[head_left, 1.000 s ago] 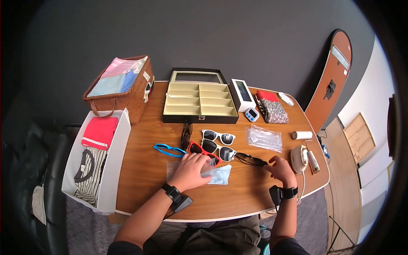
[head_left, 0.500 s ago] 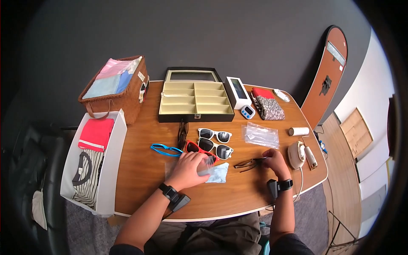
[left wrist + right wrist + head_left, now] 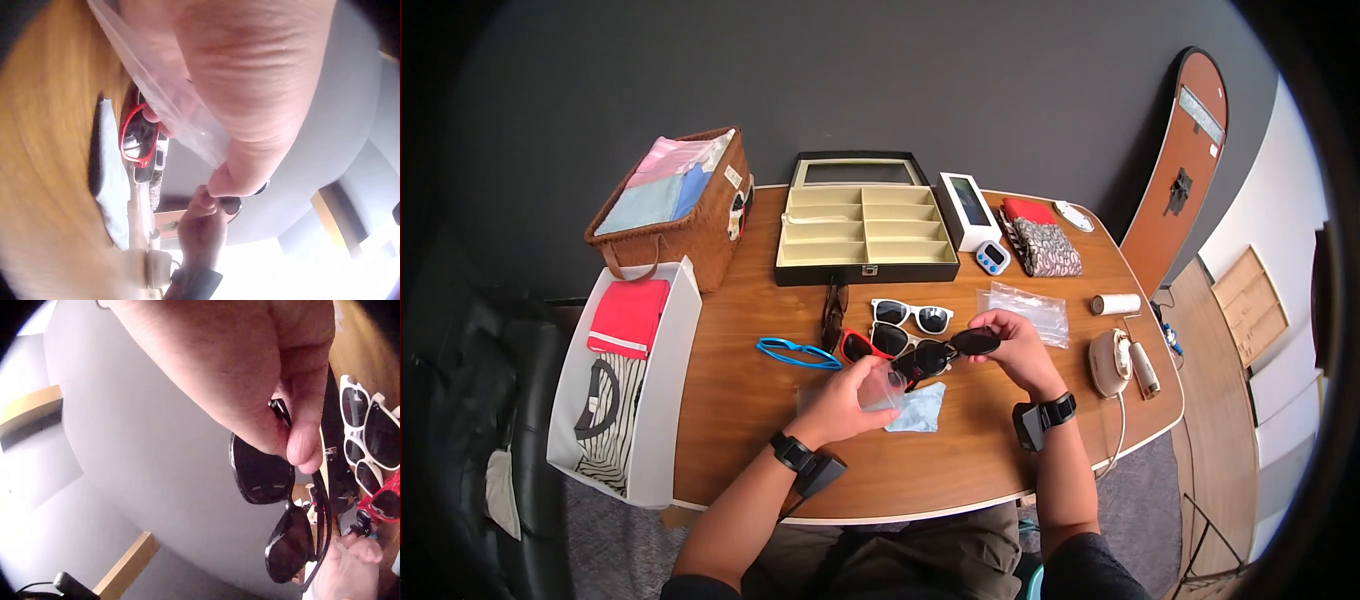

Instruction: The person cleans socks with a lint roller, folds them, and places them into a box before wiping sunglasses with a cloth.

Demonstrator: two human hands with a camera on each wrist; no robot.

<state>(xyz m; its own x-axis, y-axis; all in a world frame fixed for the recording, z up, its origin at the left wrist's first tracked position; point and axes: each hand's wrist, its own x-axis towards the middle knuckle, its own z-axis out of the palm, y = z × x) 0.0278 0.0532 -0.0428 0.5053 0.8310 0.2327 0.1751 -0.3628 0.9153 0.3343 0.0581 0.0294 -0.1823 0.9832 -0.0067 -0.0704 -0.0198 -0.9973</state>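
Observation:
My left hand [image 3: 838, 405] grips a clear plastic bag [image 3: 178, 115] low over the table, its thumb pressing the film. My right hand [image 3: 1022, 358] pinches black sunglasses [image 3: 284, 534] between thumb and fingers, raised above the table; in the right wrist view their lenses hang downward. The head view has the dark lenses reaching toward the bag and overlapping two pairs of white sunglasses [image 3: 912, 316] and a red pair [image 3: 856, 346]. A light blue cloth [image 3: 917, 409] lies just right of my left hand. Blue-framed glasses [image 3: 798, 352] and a dark pair [image 3: 833, 318] lie farther left.
Behind the glasses stands an opened display case [image 3: 868, 272] with cream compartments. A white box [image 3: 969, 212], a blue timer [image 3: 992, 258] and clear bags [image 3: 1040, 315] are to the right, near a steamer [image 3: 1110, 362]. A clothes bin [image 3: 683, 350] and brown basket [image 3: 715, 225] stand left.
My right hand has picked up the black sunglasses from the right side of the table and carried them leftward, toward the bag. My left hand keeps the plastic bag in nearly the same place.

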